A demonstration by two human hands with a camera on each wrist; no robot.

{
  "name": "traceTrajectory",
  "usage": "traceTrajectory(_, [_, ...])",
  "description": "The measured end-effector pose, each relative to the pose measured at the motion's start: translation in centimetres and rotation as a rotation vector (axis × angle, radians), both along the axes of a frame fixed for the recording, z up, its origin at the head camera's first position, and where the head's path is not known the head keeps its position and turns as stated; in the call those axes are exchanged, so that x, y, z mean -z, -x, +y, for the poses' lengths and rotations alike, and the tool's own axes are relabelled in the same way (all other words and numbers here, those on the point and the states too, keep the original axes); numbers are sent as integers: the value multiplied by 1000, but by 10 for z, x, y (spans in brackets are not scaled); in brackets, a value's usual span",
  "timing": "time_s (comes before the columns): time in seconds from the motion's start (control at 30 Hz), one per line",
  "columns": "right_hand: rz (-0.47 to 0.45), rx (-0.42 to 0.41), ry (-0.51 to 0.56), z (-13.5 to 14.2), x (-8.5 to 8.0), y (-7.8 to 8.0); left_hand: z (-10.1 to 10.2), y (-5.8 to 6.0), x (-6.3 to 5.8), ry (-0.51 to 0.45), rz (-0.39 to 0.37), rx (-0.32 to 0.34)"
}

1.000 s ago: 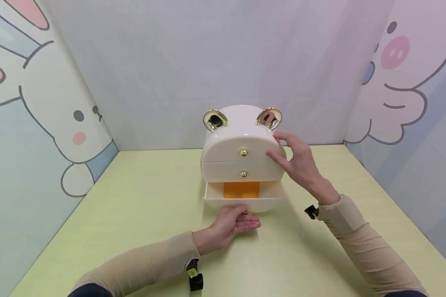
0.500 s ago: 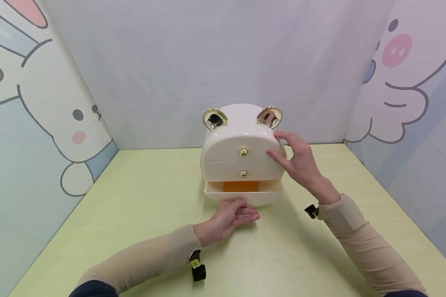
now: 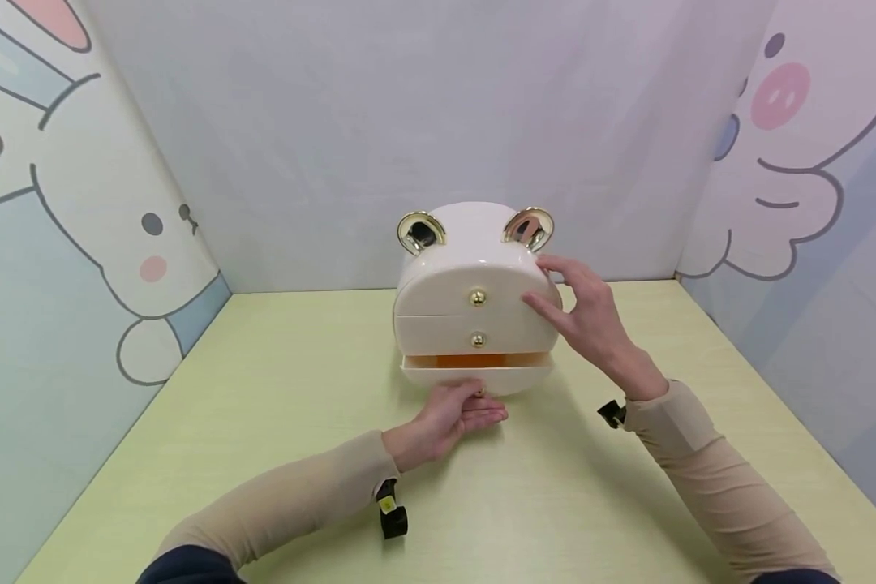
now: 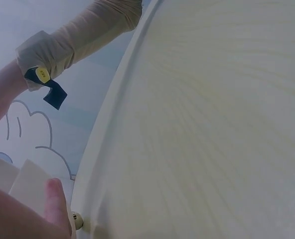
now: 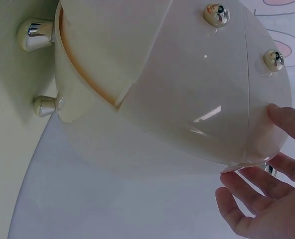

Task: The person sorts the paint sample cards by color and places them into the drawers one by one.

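A white drawer organizer [image 3: 438, 285] with gold-rimmed ears stands on the table. Its bottom drawer [image 3: 514, 380] sticks out a little, and a strip of orange [image 3: 471, 361] shows inside. At that drawer's front is my left hand [image 3: 448, 418], palm up, thumb and forefinger at the small gold knob [image 3: 481, 392]. In the left wrist view only part of the hand, with one upright finger [image 4: 55, 199], appears at the lower left. My right hand [image 3: 587, 320] grips the organizer's upper right side, thumb on the front face and fingers round the side, as the right wrist view shows.
The pale yellow-green table [image 3: 307, 365] extends around the organizer. A plain wall [image 3: 307, 162] rises behind it, with cartoon-printed side walls [image 3: 153, 243] left and right. Two gold knobs, one of them an upper drawer knob [image 3: 478, 298], mark the closed upper drawers.
My left hand has moved away from me, and the bottom drawer has slid inward, so less of the orange inside shows. The right hand stays in place on the organizer.
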State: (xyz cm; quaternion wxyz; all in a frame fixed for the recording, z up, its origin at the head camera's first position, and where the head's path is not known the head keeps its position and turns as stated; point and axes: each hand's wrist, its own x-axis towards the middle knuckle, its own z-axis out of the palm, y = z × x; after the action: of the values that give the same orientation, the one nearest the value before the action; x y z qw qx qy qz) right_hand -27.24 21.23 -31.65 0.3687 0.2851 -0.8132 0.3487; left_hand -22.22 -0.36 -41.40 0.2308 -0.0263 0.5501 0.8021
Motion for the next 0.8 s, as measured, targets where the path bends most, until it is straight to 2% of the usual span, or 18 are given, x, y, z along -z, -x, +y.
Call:
traceTrajectory(0.3, [11, -2, -11, -1, -1, 0, -1, 11, 0, 4, -6, -19])
traceTrajectory(0.53, [9, -6, -4, 0, -1, 0, -1, 17, 1, 16, 27, -1])
traceTrajectory(0.8, [-2, -3, -11, -1, -2, 0, -1, 23, 1, 25, 32, -14])
